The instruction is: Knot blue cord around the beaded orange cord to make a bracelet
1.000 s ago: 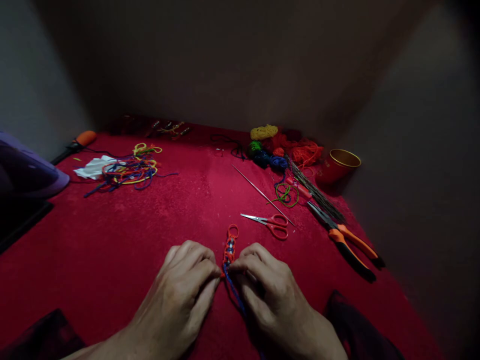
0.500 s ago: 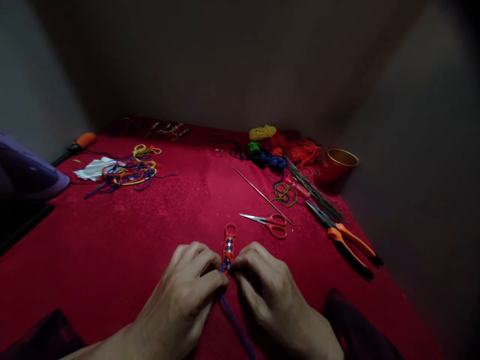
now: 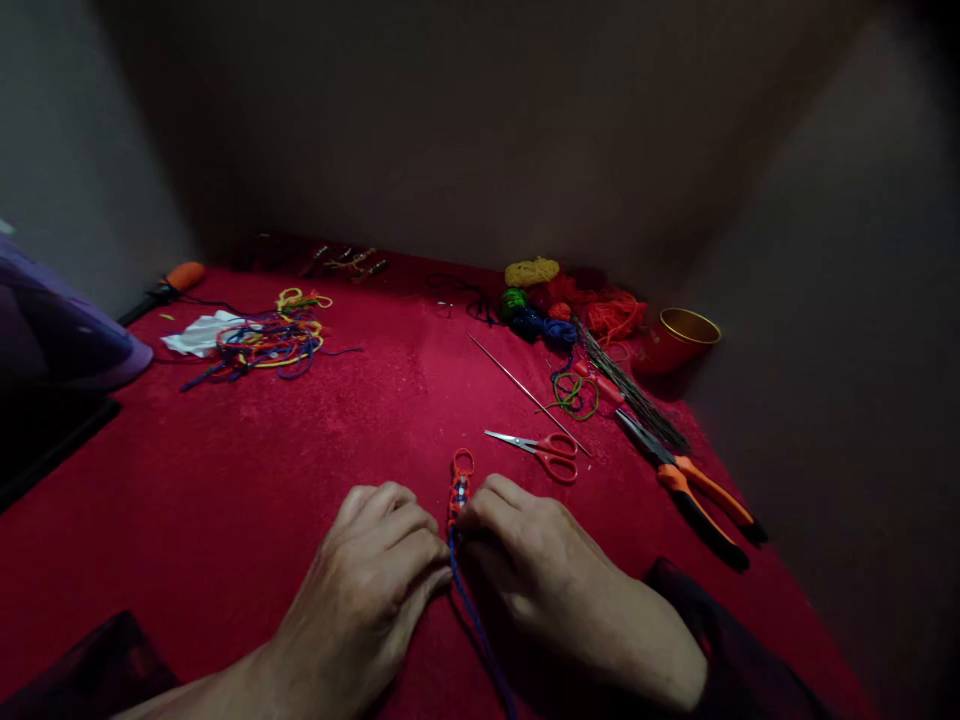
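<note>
A narrow knotted cord bracelet [image 3: 454, 494], orange-red and blue with pale shiny beads, lies between my hands, its small orange loop pointing away from me. From its near end a blue cord [image 3: 475, 622] runs down toward me. My right hand [image 3: 534, 560] is closed, thumb and fingers pinching the bracelet's right edge. On the other side my left hand [image 3: 379, 565] has its fingers curled together, with the tips beside the blue cord; what they hold is hidden. Red-handled scissors [image 3: 556, 456] lie just beyond my right hand.
Pliers [image 3: 679, 480] with orange-black handles lie at right, near a thin metal rod [image 3: 517, 382], a bundle of dark sticks [image 3: 637, 390] and a red cup [image 3: 679, 345]. Yarn balls [image 3: 532, 271] sit behind. At left are tangled cords [image 3: 274, 345], white paper [image 3: 206, 334] and a purple object [image 3: 67, 320].
My right fingers have moved up slightly along the bracelet and now cover part of its beads. The left fingertips have shifted down beside the blue cord. The whole view has shifted a little.
</note>
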Tool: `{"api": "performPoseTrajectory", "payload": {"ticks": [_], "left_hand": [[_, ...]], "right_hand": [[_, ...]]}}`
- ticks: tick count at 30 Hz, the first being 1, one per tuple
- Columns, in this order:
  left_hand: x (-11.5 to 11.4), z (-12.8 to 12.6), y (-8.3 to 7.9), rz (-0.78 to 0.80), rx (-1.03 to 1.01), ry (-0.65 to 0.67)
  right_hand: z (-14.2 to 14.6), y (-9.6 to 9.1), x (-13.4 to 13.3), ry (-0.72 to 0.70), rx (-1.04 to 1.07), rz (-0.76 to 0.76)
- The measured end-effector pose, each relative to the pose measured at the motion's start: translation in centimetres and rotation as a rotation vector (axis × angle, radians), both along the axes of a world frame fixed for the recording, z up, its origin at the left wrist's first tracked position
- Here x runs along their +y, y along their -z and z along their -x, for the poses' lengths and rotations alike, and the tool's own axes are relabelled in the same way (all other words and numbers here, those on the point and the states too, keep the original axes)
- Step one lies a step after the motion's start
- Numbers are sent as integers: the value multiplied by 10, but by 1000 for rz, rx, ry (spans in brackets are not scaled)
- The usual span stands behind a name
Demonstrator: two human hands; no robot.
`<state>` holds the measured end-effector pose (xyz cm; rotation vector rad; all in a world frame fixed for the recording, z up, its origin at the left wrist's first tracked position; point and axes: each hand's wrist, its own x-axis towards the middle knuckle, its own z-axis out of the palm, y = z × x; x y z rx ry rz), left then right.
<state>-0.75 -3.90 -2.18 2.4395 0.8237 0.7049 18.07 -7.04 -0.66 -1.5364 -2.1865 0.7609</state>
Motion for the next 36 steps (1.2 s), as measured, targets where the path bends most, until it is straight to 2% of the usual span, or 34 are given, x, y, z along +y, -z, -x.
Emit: {"api": "performPoseTrajectory", "payload": {"ticks": [4,11,16,22,27,31,36], "left_hand": [[-1,-2,2,26,126,-86],[-2,-4,4,87,160,-65],[-2,-5,4,136,186,-67],[-3,-7,7,91,174,-69],[-2,-9,7,88,171,-87],[-2,-9,7,116,174,-109],[-2,-8,7,110,209,-138]], "right_hand": [[0,2,3,-30,2,-11],[-7,15,-4,-182,54,-159],[-8,20,-2,-219,37,-220],[-8,18,-3,-215,12,-168],[-10,17,-3,-206,78,-163],[-9,18,-3,-239,1,-191],[-8,19,-2,-232,-33,-155]]}}
